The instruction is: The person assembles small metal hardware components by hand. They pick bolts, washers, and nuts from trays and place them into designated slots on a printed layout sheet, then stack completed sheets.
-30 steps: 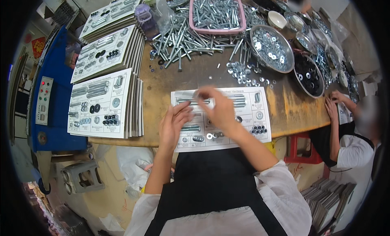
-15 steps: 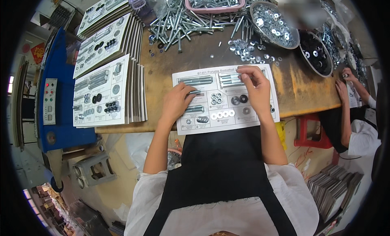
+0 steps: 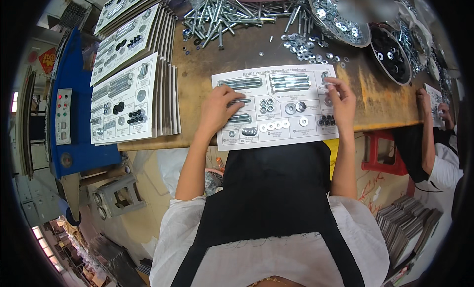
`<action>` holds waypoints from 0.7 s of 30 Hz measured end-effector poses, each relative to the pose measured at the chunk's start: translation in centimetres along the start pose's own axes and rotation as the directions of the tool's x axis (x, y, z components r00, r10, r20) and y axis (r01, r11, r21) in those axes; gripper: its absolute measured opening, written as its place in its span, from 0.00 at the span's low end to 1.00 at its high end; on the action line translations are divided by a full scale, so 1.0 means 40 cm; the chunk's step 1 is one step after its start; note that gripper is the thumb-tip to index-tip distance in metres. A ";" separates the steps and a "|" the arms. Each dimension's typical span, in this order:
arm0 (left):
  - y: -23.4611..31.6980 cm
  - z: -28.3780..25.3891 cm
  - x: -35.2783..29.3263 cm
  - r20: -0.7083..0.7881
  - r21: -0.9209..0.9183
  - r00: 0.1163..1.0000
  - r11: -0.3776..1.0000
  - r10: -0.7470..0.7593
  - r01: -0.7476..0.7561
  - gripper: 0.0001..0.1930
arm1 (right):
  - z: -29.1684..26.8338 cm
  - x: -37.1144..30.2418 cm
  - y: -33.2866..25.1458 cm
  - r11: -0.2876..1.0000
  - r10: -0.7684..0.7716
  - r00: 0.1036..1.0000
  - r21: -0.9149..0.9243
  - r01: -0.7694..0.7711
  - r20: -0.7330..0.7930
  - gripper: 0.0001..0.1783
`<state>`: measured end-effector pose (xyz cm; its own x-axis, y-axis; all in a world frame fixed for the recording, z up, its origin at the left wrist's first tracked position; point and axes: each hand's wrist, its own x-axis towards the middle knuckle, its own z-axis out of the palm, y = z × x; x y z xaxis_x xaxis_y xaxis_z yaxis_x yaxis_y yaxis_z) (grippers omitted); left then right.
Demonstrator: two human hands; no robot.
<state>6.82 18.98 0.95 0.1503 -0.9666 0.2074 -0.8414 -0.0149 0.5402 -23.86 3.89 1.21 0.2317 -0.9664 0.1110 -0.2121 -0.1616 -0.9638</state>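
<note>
Left hand: The left hand [image 3: 216, 109] lay at the hardware card's 9 o'clock, fingers bent over slim bolts [image 3: 245, 100]; whether it pinched one or merely rested there, I could not tell.
Right hand: The right hand [image 3: 344, 102] was at 2 to 3 o'clock, thumb and forefinger close together beside a short bolt [image 3: 325, 75]; a grip on it could not be made out.
Hardware card: The white hardware card [image 3: 316, 135] lay between both hands, on the worn tabletop [image 3: 192, 104] at its near edge. A push toward 6 o'clock could have tipped it over that edge.
Long bolts: Two groups, at 10 o'clock [image 3: 240, 83] and 1 o'clock [image 3: 290, 82], seemed likeliest to roll if the card tilted; whether anything fixed them was not clear.
Black nuts: These [image 3: 326, 120] sat at 4 o'clock, near the right wrist; a low sweep could have knocked them out of their cell.
Flat washers: The row [image 3: 275, 125] at 6 o'clock could have slid from a jolt.
Loose washers: A scatter [image 3: 306, 49] at 1 o'clock, beyond the card, could have strayed into the wrong cell if brushed inward.
Filled cards: Their stack [image 3: 168, 102] leaned in steps at 9 o'clock; a bumped left elbow could have shifted it.
</note>
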 end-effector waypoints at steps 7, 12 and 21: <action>-0.064 -0.060 -0.125 -0.255 -0.048 0.824 0.858 -0.505 0.511 0.13 | -0.117 -0.013 0.076 0.858 -0.057 0.998 -0.513 0.034 -0.029 0.18; 0.032 -0.039 -0.295 0.027 -0.156 0.785 0.773 -0.619 0.615 0.15 | -0.115 -0.002 0.067 0.893 0.110 0.993 -0.442 -0.081 0.040 0.19; -0.020 0.019 -0.307 0.069 -0.479 0.814 0.696 -0.577 0.535 0.17 | -0.139 0.123 0.141 0.753 0.134 0.985 -0.658 -0.028 0.112 0.17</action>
<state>5.25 30.66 -2.62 0.5722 -0.7955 -0.1991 -0.2571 -0.4046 0.8776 -29.21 -2.88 -2.34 0.3063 -0.9508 -0.0474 -0.7904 -0.2263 -0.5693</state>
